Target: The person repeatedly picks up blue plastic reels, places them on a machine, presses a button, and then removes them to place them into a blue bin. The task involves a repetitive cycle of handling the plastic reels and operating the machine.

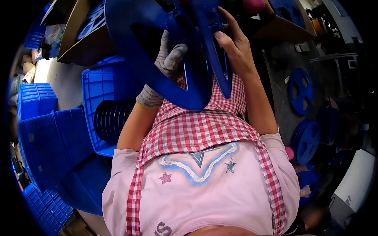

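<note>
We've gloved L hand & bare R hand, both hands' fingers holding blue reel, w/ crate at L.

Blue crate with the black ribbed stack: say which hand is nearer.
Left. The gloved left hand is to the crate's right, on the blue reel; the bare right hand is farther right, at the reel's right side.

One blue plastic reel, with openings in its round side, is held up tilted, its top cut off.
</note>
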The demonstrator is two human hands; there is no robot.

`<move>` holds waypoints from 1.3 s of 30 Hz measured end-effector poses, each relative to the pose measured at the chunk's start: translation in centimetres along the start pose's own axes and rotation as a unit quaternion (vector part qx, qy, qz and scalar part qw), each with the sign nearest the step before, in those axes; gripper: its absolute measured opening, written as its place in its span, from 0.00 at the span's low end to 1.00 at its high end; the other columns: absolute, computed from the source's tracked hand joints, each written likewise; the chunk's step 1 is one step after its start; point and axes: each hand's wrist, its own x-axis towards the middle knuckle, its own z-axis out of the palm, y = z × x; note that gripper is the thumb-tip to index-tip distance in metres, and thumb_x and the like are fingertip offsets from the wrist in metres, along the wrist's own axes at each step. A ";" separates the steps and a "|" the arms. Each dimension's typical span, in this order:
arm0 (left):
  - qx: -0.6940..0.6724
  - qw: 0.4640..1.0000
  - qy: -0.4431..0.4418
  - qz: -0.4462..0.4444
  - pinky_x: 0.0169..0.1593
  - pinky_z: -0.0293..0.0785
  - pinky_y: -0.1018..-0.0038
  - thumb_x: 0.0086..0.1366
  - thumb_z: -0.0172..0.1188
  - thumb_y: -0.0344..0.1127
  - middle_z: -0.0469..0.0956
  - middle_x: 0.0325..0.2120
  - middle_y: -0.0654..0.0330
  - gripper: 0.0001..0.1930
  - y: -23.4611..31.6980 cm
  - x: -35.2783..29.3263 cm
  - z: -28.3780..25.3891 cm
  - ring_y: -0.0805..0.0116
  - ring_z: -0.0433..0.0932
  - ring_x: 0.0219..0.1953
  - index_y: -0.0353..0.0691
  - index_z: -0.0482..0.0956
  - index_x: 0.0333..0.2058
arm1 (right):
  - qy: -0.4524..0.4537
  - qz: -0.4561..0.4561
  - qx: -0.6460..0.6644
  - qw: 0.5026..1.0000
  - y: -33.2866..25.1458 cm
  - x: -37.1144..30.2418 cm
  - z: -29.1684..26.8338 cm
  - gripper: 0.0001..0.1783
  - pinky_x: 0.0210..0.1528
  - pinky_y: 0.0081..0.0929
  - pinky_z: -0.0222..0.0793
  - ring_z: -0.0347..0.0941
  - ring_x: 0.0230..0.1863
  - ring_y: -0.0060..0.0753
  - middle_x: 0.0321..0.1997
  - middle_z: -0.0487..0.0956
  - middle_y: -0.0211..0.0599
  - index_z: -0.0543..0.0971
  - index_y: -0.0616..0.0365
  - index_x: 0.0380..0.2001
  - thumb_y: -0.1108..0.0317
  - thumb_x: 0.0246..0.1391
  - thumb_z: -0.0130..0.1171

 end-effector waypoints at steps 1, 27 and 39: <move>0.034 0.999 0.014 0.023 0.54 0.76 0.68 0.67 0.55 0.41 0.67 0.54 0.54 0.35 -0.5 -0.1 -0.7 0.64 0.71 0.56 0.49 0.47 0.67 | -0.013 -0.025 -0.026 0.999 0.5 -0.4 0.6 0.36 0.40 0.24 0.67 0.70 0.35 0.24 0.34 0.73 0.33 0.65 0.49 0.63 0.46 0.53 0.50; 0.064 0.992 0.047 0.100 0.50 0.78 0.66 0.62 0.61 0.41 0.69 0.54 0.53 0.40 2.1 1.0 3.3 0.63 0.75 0.50 0.46 0.47 0.67 | -0.091 0.026 -0.019 0.995 -1.4 -0.4 1.5 0.42 0.50 0.49 0.72 0.72 0.53 0.58 0.54 0.71 0.58 0.63 0.48 0.63 0.34 0.51 0.48; 0.207 0.968 0.005 0.144 0.57 0.73 0.66 0.64 0.59 0.42 0.68 0.55 0.52 0.36 0.3 0.1 1.9 0.64 0.72 0.55 0.43 0.51 0.66 | -0.099 0.017 -0.012 0.995 -2.0 -0.4 1.5 0.44 0.50 0.47 0.73 0.72 0.53 0.58 0.55 0.70 0.58 0.61 0.47 0.64 0.33 0.50 0.49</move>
